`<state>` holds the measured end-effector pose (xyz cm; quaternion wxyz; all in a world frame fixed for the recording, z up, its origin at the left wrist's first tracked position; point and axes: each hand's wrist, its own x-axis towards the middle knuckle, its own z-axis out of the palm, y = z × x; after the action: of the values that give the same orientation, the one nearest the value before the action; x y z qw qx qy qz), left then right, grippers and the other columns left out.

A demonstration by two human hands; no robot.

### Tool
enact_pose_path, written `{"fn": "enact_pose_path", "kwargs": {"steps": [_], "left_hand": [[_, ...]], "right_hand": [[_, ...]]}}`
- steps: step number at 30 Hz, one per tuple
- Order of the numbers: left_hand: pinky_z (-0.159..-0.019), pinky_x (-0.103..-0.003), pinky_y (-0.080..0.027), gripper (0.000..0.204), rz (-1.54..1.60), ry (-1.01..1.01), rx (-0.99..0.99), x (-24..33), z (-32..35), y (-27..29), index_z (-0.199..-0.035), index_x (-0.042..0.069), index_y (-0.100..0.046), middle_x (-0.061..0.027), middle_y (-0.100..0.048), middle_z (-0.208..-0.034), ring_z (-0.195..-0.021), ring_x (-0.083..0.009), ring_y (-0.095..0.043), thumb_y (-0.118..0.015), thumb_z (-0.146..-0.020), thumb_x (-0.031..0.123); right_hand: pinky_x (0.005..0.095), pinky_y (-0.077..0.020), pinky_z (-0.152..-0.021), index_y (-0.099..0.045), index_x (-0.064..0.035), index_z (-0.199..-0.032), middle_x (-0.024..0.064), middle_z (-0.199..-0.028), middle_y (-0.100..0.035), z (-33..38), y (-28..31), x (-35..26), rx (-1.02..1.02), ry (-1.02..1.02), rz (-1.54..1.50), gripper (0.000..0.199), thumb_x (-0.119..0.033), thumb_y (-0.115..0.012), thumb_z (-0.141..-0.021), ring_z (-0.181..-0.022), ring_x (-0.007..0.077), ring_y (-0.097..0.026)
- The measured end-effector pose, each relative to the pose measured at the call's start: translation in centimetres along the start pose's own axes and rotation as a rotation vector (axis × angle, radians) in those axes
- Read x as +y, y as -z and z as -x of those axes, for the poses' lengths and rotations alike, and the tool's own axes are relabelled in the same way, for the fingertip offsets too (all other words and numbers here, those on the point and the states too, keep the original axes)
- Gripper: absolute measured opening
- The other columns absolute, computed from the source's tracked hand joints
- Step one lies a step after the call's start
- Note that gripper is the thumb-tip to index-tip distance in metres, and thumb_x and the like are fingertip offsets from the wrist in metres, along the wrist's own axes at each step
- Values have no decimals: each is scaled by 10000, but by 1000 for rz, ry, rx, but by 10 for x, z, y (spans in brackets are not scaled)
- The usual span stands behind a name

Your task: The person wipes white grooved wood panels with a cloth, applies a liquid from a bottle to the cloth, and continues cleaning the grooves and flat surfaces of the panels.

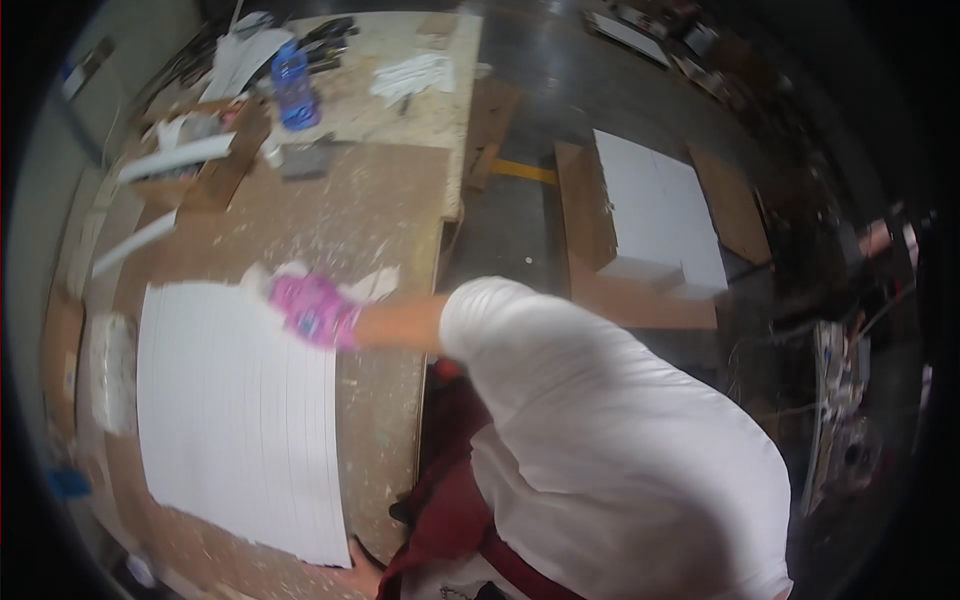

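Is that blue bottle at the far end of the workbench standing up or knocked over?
Upright. The blue bottle stands on its base on the workbench, cap pointing up. Whether it is full or empty, I cannot tell.

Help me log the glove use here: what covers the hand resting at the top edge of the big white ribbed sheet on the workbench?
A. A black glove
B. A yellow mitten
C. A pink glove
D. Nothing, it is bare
C: the hand on the white ribbed sheet wears a pink glove, with a bare forearm behind it.
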<state>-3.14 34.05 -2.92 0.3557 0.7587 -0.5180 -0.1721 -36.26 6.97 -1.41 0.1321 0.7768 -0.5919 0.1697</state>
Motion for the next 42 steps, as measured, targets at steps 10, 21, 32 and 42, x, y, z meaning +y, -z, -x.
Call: {"fn": "enact_pose_path", "kwargs": {"steps": [10,21,32,42], "left_hand": [[-1107,-402,-262,952,147,142,-76,26,-2,2,-1472,-48,-133,-244,-295,-1458,-1309,-317,-347,-739,-756,114],[-1038,-417,-336,1095,-86,319,-214,-6,-5,17,-1455,-62,-157,-283,-423,-1341,-1244,-383,-421,-835,-626,169],[-1083,-404,-303,992,-18,-1,-142,4,-16,45,-1469,-30,-151,-233,-343,-1445,-1338,-362,-340,-770,-709,124],[-1129,-389,-225,694,708,318,436,-93,-253,39,-1453,-17,-256,-177,-269,-1519,-1392,-286,-275,-424,-970,452]], "right_hand": [[512,-265,-1107,-423,-59,-1359,191,-1414,-391,44,-8,-103,155,520,-794,545,-317,-556,-897,-1315,347,-369],[542,-286,-1084,-461,-94,-1310,171,-1344,-468,45,22,-264,13,863,-940,573,-381,-577,-828,-1297,336,-404],[403,-355,-1047,-498,-44,-1260,159,-1257,-537,-97,-40,112,-312,-43,-308,466,-357,-481,-915,-1204,326,-485],[427,-304,-1099,-407,-84,-1384,146,-1424,-420,-224,-21,-10,-321,406,-216,546,-363,-479,-920,-1332,317,-373]]}}
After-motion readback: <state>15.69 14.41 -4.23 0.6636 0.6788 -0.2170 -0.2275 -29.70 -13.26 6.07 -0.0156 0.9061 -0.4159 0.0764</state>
